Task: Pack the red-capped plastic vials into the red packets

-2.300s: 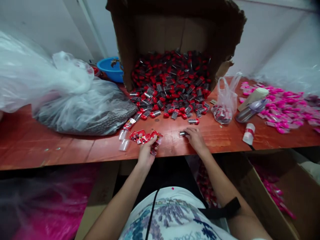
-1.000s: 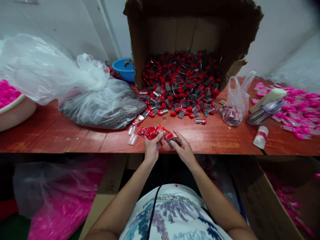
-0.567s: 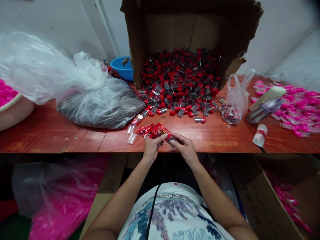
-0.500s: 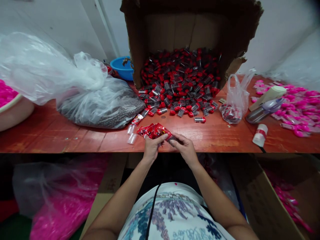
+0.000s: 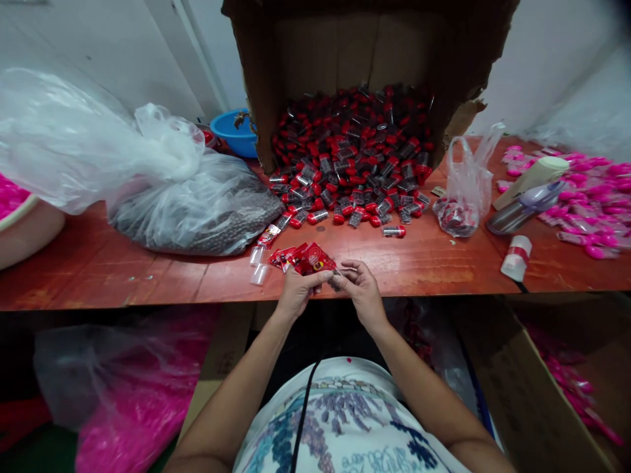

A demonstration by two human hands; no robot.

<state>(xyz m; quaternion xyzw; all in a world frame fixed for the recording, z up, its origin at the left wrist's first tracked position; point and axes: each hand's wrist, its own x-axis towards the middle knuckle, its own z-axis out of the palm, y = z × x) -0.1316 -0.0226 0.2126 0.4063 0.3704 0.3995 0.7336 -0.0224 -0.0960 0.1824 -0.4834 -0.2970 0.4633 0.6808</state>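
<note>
Near the table's front edge, my left hand (image 5: 296, 292) is closed on a red printed packet (image 5: 315, 257), thumb on top. My right hand (image 5: 365, 295) pinches a small dark, clear-sided piece (image 5: 337, 281) at the packet's right end; whether the two are joined I cannot tell. More red packets (image 5: 282, 256) lie fanned out just left of my fingers. Beside them are two short clear tubes (image 5: 259, 273). Beyond my hands, many small clear containers with red caps and dark contents (image 5: 355, 157) spill from a cardboard box (image 5: 251, 112) lying on its side.
A knotted plastic bag of dark beads (image 5: 197, 210) sits left on the table (image 5: 98, 263), with a blue basin (image 5: 236, 135) behind. At right stand a small clear bag (image 5: 461, 203), a bottle (image 5: 522, 213), a white roll (image 5: 516, 258) and pink-capped pieces (image 5: 591, 203).
The red packet in my left hand now shows more of its face, tilted upward. My right fingers have lifted and spread slightly. The view has shifted a little.
</note>
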